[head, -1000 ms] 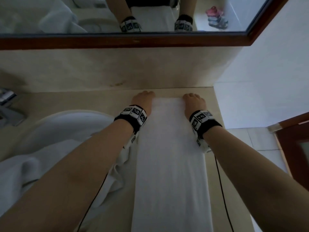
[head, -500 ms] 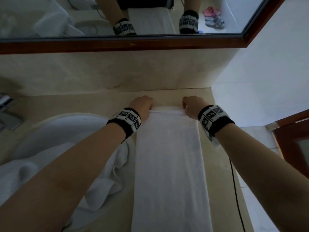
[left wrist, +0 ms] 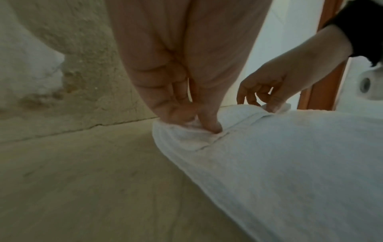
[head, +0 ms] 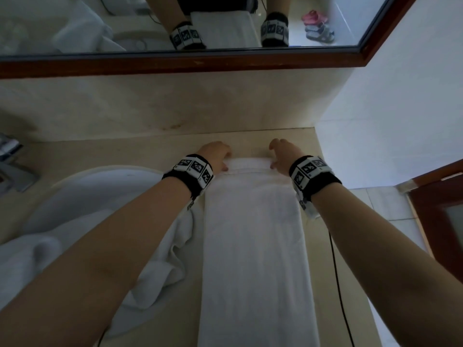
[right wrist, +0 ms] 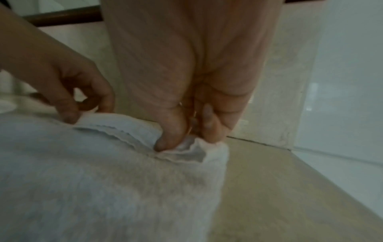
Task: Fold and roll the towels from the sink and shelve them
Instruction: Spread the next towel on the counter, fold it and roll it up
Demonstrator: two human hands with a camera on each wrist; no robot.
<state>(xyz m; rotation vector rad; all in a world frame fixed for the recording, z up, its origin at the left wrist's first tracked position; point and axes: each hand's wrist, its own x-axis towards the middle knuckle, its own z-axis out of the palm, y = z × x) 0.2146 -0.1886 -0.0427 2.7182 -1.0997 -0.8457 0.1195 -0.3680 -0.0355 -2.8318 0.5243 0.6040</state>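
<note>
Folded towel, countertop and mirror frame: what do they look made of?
Folded towel: white terry cloth, apparently cotton; fuzzy looped pile and a stitched hem where both hands pinch the rolled end. Countertop: beige polished stone, possibly marble or an imitation; faint mottling and a soft sheen. Mirror frame: dark reddish-brown wood or wood-look finish, smooth.

White towel [head: 253, 246] is folded into a long narrow strip, lying flat on the beige counter [head: 125, 156] just right of the sink [head: 105, 181]. Its far end is curled over into a small first roll. More white towels [head: 50, 246] sit crumpled in the sink, spilling over the rim.
</note>
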